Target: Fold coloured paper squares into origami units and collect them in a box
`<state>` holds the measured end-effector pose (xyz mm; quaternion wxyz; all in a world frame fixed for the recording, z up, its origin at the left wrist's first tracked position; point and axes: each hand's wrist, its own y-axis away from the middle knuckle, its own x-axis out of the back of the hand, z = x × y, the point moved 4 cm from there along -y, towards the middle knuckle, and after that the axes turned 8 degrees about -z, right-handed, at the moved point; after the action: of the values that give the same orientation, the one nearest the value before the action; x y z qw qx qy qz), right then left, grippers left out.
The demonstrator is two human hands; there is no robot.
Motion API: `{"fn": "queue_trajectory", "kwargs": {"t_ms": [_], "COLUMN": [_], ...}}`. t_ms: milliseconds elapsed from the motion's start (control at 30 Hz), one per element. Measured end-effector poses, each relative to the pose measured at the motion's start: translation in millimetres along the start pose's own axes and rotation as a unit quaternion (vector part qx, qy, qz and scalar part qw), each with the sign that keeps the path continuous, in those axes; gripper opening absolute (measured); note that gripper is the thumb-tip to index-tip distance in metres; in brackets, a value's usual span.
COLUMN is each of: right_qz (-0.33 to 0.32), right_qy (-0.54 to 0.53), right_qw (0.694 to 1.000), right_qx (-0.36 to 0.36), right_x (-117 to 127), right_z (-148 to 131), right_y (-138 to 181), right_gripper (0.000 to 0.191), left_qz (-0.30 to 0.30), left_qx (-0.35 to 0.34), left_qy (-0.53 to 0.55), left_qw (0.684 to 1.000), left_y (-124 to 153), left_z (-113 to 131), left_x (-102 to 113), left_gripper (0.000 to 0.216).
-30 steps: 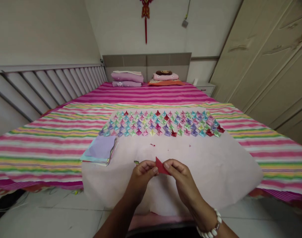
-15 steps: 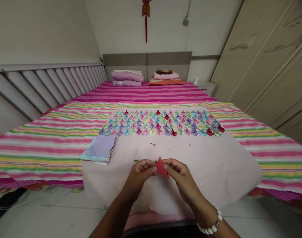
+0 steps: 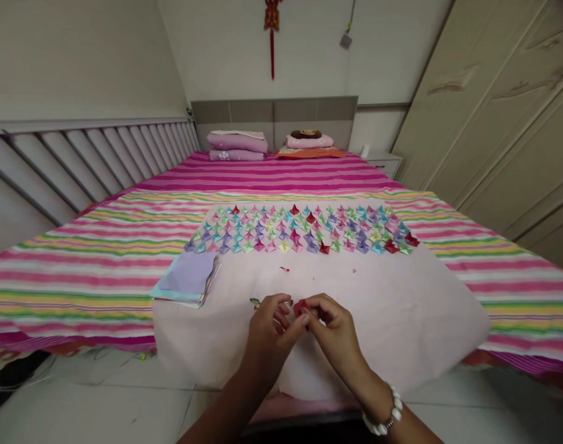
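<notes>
A small piece of folded red paper [image 3: 300,306] is up between my hands, above the pale pink sheet [image 3: 378,314]. My right hand [image 3: 330,320] pinches it between thumb and fingers. Beside it, my left hand [image 3: 269,330] has its thumb tip touching the paper's lower edge, while its other fingers are loosely curled and apart from the thumb. Parts of the red paper are hidden by the thumbs. Just behind my left hand lies a small greenish item [image 3: 254,302], mostly covered, whose kind I cannot make out.
Rows of several small colourful folded paper shapes [image 3: 294,239] stand along the sheet's far side. A stack of coloured paper squares [image 3: 189,274] lies at its left. Tiny red scraps [image 3: 285,269] are on the sheet. Beneath is a bed with a striped cover [image 3: 78,259]; folded bedding [image 3: 237,145] sits near the headboard.
The red paper has gone from a flat pointed shape to a smaller, more compact one. My left fingers have drawn back from it, and the left thumb has moved right.
</notes>
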<state>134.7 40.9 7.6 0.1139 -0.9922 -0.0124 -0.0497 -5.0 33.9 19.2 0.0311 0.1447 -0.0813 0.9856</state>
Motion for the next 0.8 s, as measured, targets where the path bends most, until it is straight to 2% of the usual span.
{"fn": "queue_trajectory", "kwargs": {"t_ms": [167,300,400,467,633,800], "right_qz": [-0.008,-0.028,-0.045,-0.044,-0.035,-0.073], "right_qy": [-0.052,-0.108,-0.165,-0.199,-0.251,-0.27], "right_qw": [0.999,0.993,0.982,0.973,0.959,0.953], "right_qx": [0.008,-0.031,-0.079,-0.104,-0.127,-0.119], "right_x": [-1,0,1,2,2,-3], "right_z": [1,4,6,8,9,7], "right_y": [0,1,1,1,2,3], "right_gripper": [0.01,0.009,0.011,0.013,0.016,0.025], "left_qz": [-0.027,-0.063,-0.095,-0.108,-0.11,-0.084], "left_qx": [-0.014,0.009,0.055,0.058,-0.008,0.005], "left_qy": [-0.015,0.086,0.17,0.204,0.201,0.183], "left_qw": [0.999,0.994,0.979,0.971,0.973,0.979], "left_y": [-1,-4,-6,-6,-5,-6], "left_z": [2,-5,-10,-12,-10,-8], "left_x": [-5,-3,-2,-1,0,2], "left_gripper": [0.013,0.012,0.013,0.015,0.027,0.016]}}
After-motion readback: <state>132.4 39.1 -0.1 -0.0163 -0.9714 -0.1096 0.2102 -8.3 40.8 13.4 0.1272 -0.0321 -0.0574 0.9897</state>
